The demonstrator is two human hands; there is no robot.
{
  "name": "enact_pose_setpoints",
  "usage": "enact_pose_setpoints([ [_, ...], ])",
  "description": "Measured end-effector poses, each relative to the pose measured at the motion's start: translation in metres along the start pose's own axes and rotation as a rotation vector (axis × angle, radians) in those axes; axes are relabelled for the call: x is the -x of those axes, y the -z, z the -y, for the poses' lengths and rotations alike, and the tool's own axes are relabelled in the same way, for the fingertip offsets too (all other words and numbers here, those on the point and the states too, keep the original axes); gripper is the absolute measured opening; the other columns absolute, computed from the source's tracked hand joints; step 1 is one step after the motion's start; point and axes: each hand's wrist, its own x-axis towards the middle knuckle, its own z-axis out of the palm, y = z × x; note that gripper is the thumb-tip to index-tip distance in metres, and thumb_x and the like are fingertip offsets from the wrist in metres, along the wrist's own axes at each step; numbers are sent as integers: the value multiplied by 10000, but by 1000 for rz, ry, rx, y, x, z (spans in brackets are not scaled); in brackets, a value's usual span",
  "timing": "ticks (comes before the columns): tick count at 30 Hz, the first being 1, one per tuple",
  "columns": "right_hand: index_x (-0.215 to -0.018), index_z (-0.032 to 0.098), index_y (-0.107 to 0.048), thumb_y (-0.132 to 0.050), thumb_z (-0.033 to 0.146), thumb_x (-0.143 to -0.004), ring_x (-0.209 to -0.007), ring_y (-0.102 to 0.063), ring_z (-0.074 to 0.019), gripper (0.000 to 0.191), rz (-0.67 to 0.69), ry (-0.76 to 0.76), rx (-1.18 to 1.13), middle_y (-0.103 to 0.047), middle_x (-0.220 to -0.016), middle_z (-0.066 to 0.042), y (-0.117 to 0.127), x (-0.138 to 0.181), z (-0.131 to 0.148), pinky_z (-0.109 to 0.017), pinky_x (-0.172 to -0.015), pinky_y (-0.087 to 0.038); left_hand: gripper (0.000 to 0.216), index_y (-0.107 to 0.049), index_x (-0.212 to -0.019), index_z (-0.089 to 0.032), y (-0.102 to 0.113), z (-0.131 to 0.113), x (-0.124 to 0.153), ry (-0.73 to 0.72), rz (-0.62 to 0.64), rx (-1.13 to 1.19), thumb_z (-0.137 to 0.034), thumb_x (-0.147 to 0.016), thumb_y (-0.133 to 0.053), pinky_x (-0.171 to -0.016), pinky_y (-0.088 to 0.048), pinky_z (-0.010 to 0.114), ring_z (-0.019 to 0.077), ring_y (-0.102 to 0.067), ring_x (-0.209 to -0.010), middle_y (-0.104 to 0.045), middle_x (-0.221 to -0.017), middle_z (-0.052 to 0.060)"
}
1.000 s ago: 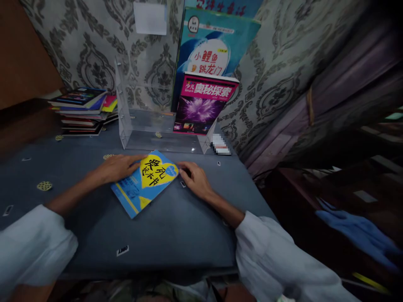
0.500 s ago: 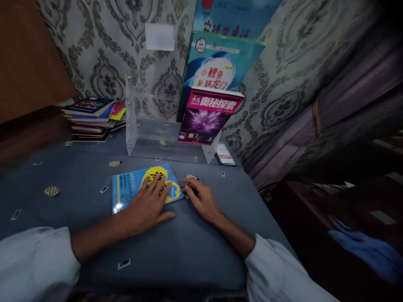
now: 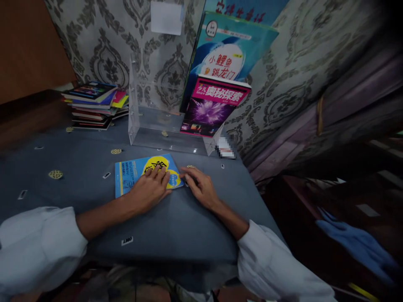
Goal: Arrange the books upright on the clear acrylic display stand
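A blue book with yellow circles and black lettering lies flat on the table. My left hand rests palm down across its cover, fingers stretched out over a yellow circle and the thumb beside the near edge. At the book's right end is my right hand, its fingers loosely bent, with a gap between thumb and forefinger. Those fingertips are close to the book's right edge; whether they touch it I cannot tell.
Behind the book stands a clear acrylic rack. In its right part lean a magenta-and-purple book and taller teal and blue books. A stack of books sits at the back left. Beyond the table's right edge hangs a curtain.
The view has tipped downward, so everything sits higher in the picture. My left thumb has drawn in toward the book's near edge. My right hand stays by the book's right end.
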Motion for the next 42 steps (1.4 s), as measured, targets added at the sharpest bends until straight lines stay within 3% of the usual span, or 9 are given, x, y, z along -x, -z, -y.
enact_pose_setpoints([
  [7, -1231, 208, -674, -466, 364, -1038, -868, -737, -198, 324, -11, -56, -77, -789, -934, -61, 1, 0, -3, -338, -791, -573, 522, -534, -1426, -38, -1, -2, 1, 12, -52, 13, -387, -1041, -478, -1098, -469, 499, 376, -517, -1378, -574, -1446, 238],
  [17, -1192, 218, -702, -500, 355, -1023, -921, -739, -196, 297, -87, 0, -110, -796, -926, -44, 1, 0, -2, -354, -897, -560, 469, -547, -1408, -34, 1, -3, 0, 12, -67, -29, -329, -1059, -440, -1063, -503, 468, 359, -573, -1319, -595, -1425, 228],
  [24, -1165, 211, -709, -498, 361, -1012, -871, -746, -189, 301, -105, -9, -105, -797, -888, -46, 2, 0, -1, -341, -855, -575, 433, -564, -1386, -51, -3, -3, -1, 24, -92, 15, -306, -1058, -440, -1061, -502, 481, 351, -567, -1327, -615, -1393, 235],
  [31, -1193, 213, -707, -472, 330, -1014, -607, -699, -147, 317, 1, -38, -115, -768, -799, -31, 2, 1, 1, -282, -636, -589, 467, -576, -1368, -48, -8, -4, -2, 18, -107, -26, -362, -1051, -436, -1075, -482, 475, 363, -550, -1338, -581, -1436, 236],
  [42, -1168, 200, -708, -450, 295, -1025, -671, -747, -178, 310, 40, -5, -84, -767, -813, -48, 0, 2, 1, -308, -660, -608, 484, -570, -1363, -47, -11, -3, -1, 20, -148, -35, -394, -1041, -467, -1043, -501, 462, 355, -575, -1311, -607, -1410, 223],
])
